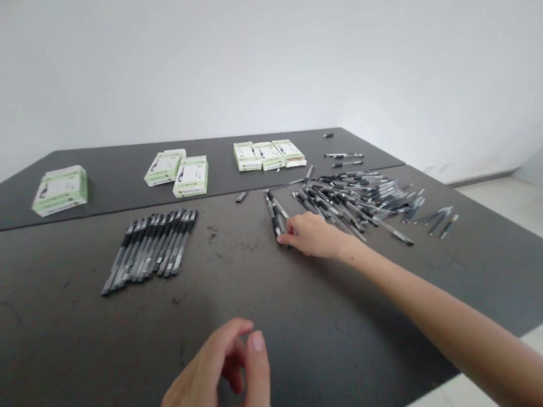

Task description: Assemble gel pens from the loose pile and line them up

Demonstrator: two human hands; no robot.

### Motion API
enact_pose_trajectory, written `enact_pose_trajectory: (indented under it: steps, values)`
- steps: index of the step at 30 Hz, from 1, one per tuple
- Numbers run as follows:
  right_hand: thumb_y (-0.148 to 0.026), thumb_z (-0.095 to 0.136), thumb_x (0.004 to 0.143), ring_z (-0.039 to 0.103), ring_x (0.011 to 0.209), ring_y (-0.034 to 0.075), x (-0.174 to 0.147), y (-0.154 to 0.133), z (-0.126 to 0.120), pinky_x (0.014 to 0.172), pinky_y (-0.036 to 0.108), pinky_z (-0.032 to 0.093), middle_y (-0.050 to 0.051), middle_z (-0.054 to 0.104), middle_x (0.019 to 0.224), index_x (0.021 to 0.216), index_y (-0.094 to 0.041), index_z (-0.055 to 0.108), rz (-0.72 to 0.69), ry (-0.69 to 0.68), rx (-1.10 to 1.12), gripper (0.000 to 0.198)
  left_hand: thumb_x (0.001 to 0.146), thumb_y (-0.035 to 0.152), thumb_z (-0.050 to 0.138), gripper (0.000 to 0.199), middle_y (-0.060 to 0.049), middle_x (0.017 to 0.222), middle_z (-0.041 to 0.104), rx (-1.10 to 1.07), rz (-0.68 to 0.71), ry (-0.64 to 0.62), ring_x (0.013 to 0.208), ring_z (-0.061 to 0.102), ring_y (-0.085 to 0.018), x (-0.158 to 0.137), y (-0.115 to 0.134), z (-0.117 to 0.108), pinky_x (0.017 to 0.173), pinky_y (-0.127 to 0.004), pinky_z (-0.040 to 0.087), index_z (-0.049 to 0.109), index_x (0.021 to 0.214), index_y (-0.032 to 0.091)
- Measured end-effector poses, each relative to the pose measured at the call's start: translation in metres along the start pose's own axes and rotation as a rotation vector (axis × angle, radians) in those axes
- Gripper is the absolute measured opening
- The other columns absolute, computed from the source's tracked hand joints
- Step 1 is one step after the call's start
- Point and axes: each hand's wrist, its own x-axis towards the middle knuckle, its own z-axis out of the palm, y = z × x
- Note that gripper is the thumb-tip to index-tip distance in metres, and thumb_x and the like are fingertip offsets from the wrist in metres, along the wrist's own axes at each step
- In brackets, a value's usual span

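Observation:
My right hand [312, 235] reaches over the dark table, its thumb and fingers closed on the near end of a few pens [272, 211] that point away from me. Just right of it spreads a loose heap of clear-barrelled pens with black grips [350, 197]. My left hand [219, 385] hovers near the front, curled with thumb and fingertips apart and nothing between them. Beyond it to the left, a row of similar pens [151, 248] lies side by side, slanting the same way.
Green-and-white pen boxes stand along the back: a single box [60, 190] at left, a pair [190, 177] at centre-left, three boxes [270, 155] further right. A short black piece [242, 197] lies before them. Several stray pens [347, 164] lie behind the heap. A seam crosses the table.

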Motion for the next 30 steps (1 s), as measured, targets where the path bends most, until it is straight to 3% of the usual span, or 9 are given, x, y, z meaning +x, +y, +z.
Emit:
enact_pose_trajectory:
  steps: [6, 13, 19, 25, 28, 30]
  values:
    - [-0.036, 0.047, 0.086, 0.064, 0.083, 0.023, 0.001, 0.005, 0.005, 0.069, 0.027, 0.042, 0.012, 0.068, 0.082, 0.081, -0.015, 0.064, 0.010, 0.004, -0.022, 0.027, 0.082, 0.026, 0.053, 0.006, 0.006, 0.052, 0.059, 0.038, -0.026, -0.014, 0.042, 0.055, -0.006, 0.002, 0.000, 0.002, 0.049, -0.017, 0.044, 0.057, 0.083, 0.021]
    - [-0.028, 0.049, 0.084, 0.064, 0.084, 0.025, -0.020, 0.010, 0.003, 0.067, 0.028, 0.042, 0.014, 0.068, 0.083, 0.078, -0.014, 0.063, 0.034, -0.025, -0.059, 0.021, 0.082, 0.031, 0.053, 0.010, 0.005, 0.057, 0.063, 0.075, -0.078, -0.016, 0.048, 0.061, -0.010, 0.000, -0.002, 0.005, 0.051, -0.020, 0.046, 0.059, 0.082, 0.023]
    - [-0.022, 0.044, 0.085, 0.065, 0.076, 0.023, -0.058, 0.008, 0.005, 0.059, 0.026, 0.038, 0.013, 0.067, 0.079, 0.077, -0.015, 0.059, 0.072, 0.023, -0.052, 0.019, 0.082, 0.042, 0.050, 0.022, 0.003, 0.060, 0.067, 0.023, -0.226, -0.181, 0.050, 0.063, -0.012, 0.008, -0.002, 0.017, 0.050, -0.020, 0.048, 0.062, 0.086, 0.024]
    - [-0.024, 0.041, 0.090, 0.056, 0.047, 0.013, -0.123, -0.010, 0.001, 0.044, 0.023, 0.031, 0.002, 0.061, 0.057, 0.085, -0.015, 0.053, -0.069, 0.089, 0.172, 0.016, 0.085, 0.051, 0.042, 0.042, -0.005, 0.094, 0.072, -0.360, -0.474, -0.449, 0.082, 0.069, -0.020, 0.021, 0.012, 0.035, 0.061, -0.028, 0.056, 0.059, 0.111, 0.022]
    - [-0.022, 0.042, 0.089, 0.056, 0.041, 0.014, -0.140, -0.022, 0.002, 0.038, 0.024, 0.026, 0.003, 0.061, 0.056, 0.088, -0.013, 0.054, -0.158, 0.058, 0.131, 0.015, 0.086, 0.047, 0.044, 0.042, -0.008, 0.109, 0.068, -0.618, -0.495, -0.527, 0.098, 0.065, -0.020, 0.027, 0.027, 0.042, 0.078, -0.031, 0.055, 0.060, 0.113, 0.020]
    - [-0.020, 0.045, 0.088, 0.058, 0.041, 0.016, -0.144, -0.027, 0.005, 0.036, 0.027, 0.023, 0.004, 0.064, 0.059, 0.090, -0.012, 0.056, -0.233, 0.053, 0.047, 0.014, 0.086, 0.045, 0.046, 0.037, -0.008, 0.116, 0.064, -0.697, -0.463, -0.572, 0.101, 0.063, -0.020, 0.029, 0.035, 0.044, 0.082, -0.028, 0.053, 0.064, 0.106, 0.020]
